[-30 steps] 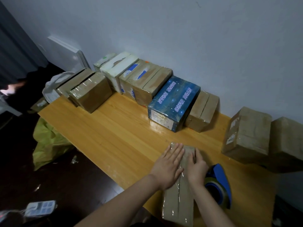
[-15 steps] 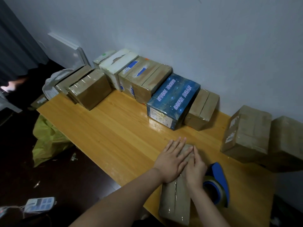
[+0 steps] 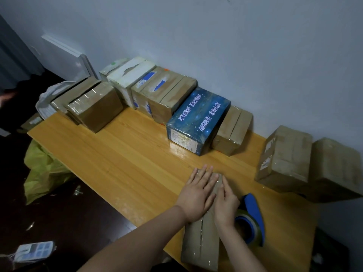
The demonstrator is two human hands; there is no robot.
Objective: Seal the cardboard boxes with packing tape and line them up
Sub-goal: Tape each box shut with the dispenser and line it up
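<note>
A small brown cardboard box point(image 3: 201, 244) lies at the near edge of the wooden table point(image 3: 121, 160), with glossy tape along its top seam. My left hand point(image 3: 198, 195) lies flat on the box's far end, fingers straight. Beside it, my right hand point(image 3: 225, 205) presses the same top with straight fingers. A blue tape dispenser point(image 3: 252, 218) with a clear roll sits just right of the box, touching my right wrist. Several taped boxes stand in a row along the wall, among them a blue printed box point(image 3: 198, 122).
Two larger brown boxes point(image 3: 286, 156) stand at the table's right end by the wall. A yellow-green bag point(image 3: 45, 171) lies on the dark floor to the left. A white power strip point(image 3: 33, 250) lies on the floor at bottom left. White panels point(image 3: 64, 57) lean against the wall.
Both hands have slid forward along the box top toward its far end. The box has shifted slightly toward me.
</note>
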